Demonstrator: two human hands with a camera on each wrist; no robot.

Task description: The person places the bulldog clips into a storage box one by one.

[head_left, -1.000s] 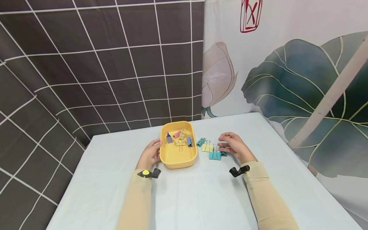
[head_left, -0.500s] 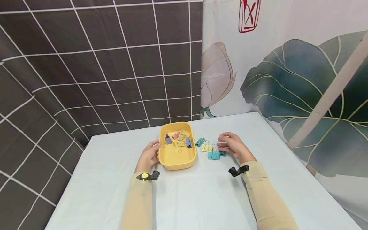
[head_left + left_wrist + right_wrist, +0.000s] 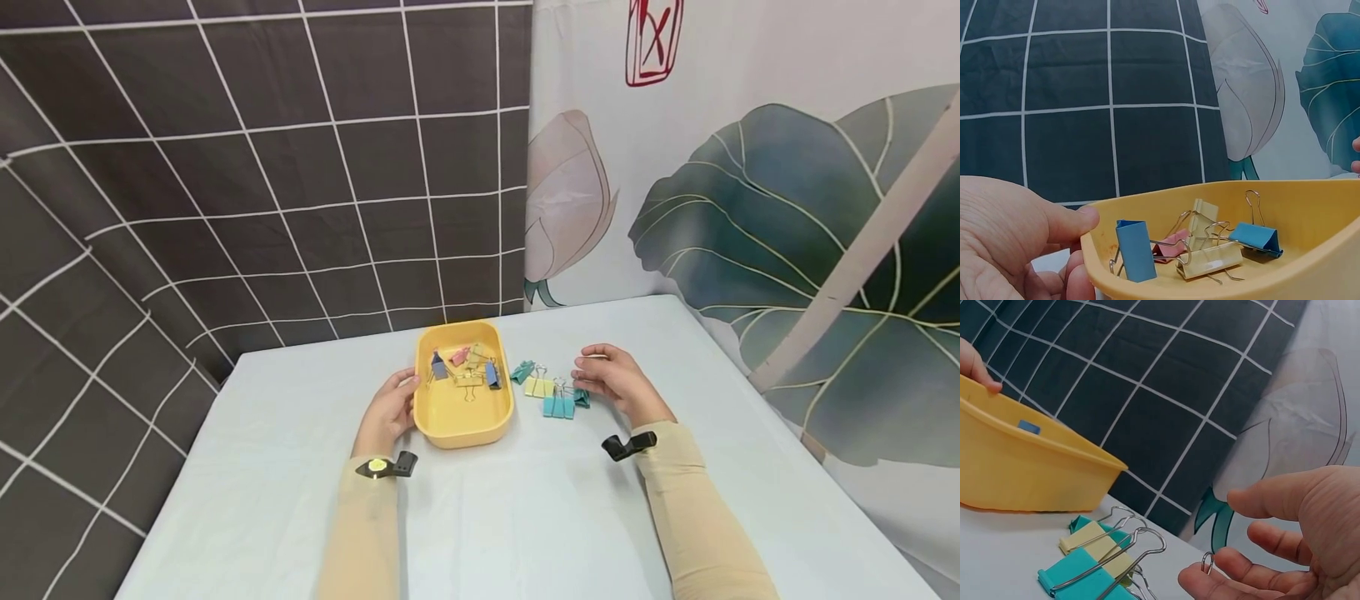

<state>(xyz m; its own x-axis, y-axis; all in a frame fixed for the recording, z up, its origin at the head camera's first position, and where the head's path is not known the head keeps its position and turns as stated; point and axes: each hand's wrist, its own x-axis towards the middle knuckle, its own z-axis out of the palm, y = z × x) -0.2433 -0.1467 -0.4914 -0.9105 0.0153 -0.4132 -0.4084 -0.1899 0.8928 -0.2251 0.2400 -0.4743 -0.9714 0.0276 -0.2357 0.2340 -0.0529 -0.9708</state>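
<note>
My left hand (image 3: 390, 408) grips the left wall of a yellow plastic bin (image 3: 462, 421), thumb on the rim and fingers outside. Several binder clips lie inside: a blue one (image 3: 1136, 251) by the left wall, a pink one (image 3: 1171, 245), two pale yellow ones and another blue one (image 3: 1256, 237) to the right. Right of the bin sits a cluster of binder clips: a teal one (image 3: 522, 372), a yellow one (image 3: 539, 387), a turquoise one (image 3: 558, 407) and a dark teal one (image 3: 581, 398). Over the last, my right hand (image 3: 618, 383) hovers with relaxed, parted fingers, a wire handle (image 3: 1208, 562) beside the fingertips.
A white cloth covers the table (image 3: 510, 525). Behind it hangs a dark curtain (image 3: 300, 183) with a white grid. At the back right is a white curtain with a lotus print (image 3: 573, 200). Both wrists wear black camera mounts.
The bin's near edge has come slightly toward me, with my left hand still on it. My right hand has drawn a little to the right, uncovering more of the dark teal clip.
</note>
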